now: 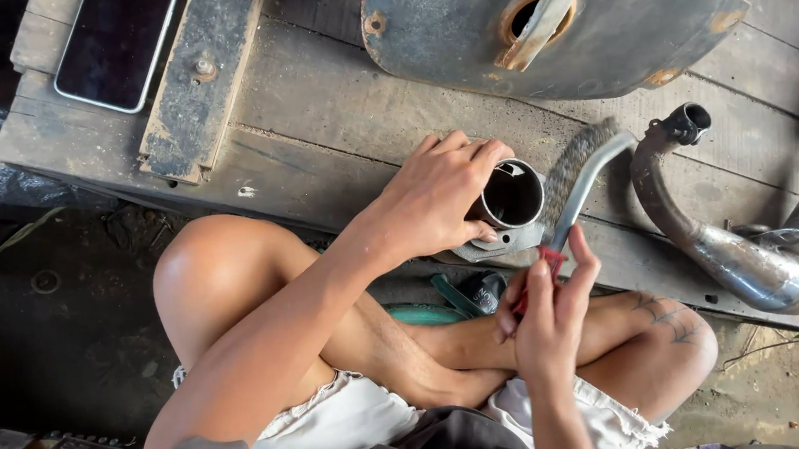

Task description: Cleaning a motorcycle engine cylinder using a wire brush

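Pipe stub (512, 196) on the counter (330, 114): your left hand (436, 197) is gripping its rim while your right hand (550, 313) is clasping the wire brush (579, 183); scrubbing appears underway, calling next for firm bracing.

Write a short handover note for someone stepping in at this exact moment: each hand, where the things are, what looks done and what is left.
Left hand: gripping the short metal pipe, open end up, at the edge of the wooden platform.
Right hand: holding the red-handled wire brush, bristles beside the pipe's rim.
Nearby: curved exhaust pipe on the right, rusty tank behind, phone far left.
Done: pipe steadied, brush in position.
Left: how much has been brushed cannot be judged; the pipe's flange looks grimy.
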